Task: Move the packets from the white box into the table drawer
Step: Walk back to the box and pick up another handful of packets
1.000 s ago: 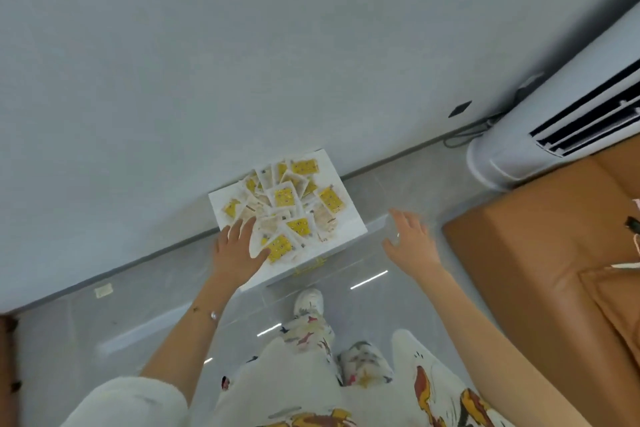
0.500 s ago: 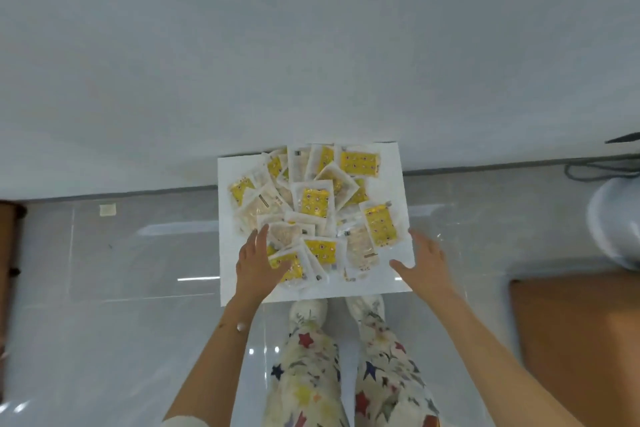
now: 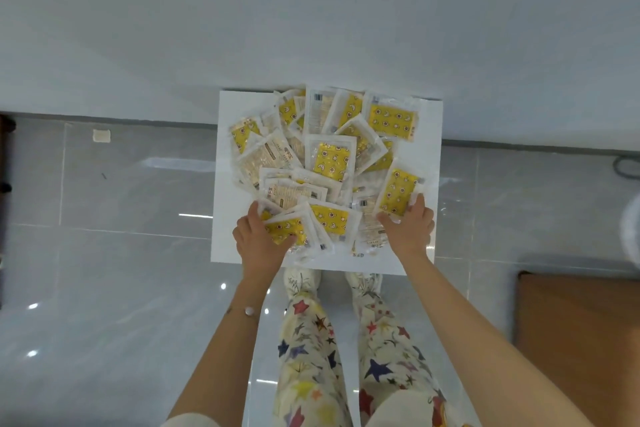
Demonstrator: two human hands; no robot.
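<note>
Packets: a loose, overlapping heap of yellow-and-clear sachets [image 3: 329, 163] fills the white box [image 3: 429, 135], which sits on the floor against the wall.
Left hand: [image 3: 258, 239] at the near-left of the box, thumb on top and fingers curled round a small fan of packets, gripping them.
Right hand: [image 3: 408, 232] at the near-right of the box, fingers and thumb curled round the near end of one yellow packet.
Drawer: not in view.
Dropping risk: the wrappers look slick and the left bundle is splayed, so outer packets could slide free on lifting.
Dragging risk: overlapping neighbours may be pulled over the near edge of the box.
Leftover risk: many packets lie untouched at the far side of the box.
</note>
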